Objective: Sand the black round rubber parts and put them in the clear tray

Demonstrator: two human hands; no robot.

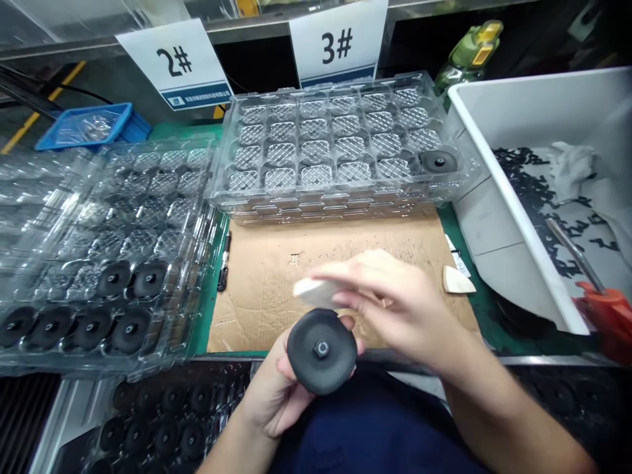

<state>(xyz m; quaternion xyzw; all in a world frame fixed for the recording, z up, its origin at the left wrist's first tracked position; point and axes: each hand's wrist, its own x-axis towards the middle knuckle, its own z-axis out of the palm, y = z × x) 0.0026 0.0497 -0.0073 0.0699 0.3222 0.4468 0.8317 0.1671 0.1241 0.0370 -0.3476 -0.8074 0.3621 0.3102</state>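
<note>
My left hand [291, 395] holds a black round disc part [309, 368] by its edge, its face turned up toward me. A small hub with a metal centre sits in the middle of the disc. Just above the disc, my right hand [390, 296] pinches a white wedge-shaped pad [316, 291], slightly blurred. Whether the pad touches the disc's upper rim I cannot tell. Below both hands lies a sheet of cardboard [261, 276] on the green bench top.
Stacked clear trays [316, 168] stand behind the cardboard, with one black disc [438, 161] at the right corner. Another clear tray [172, 289] at left holds several discs. A white bin [513, 243] with small black pieces, a white wedge [458, 280] and a marker [224, 260] flank the cardboard.
</note>
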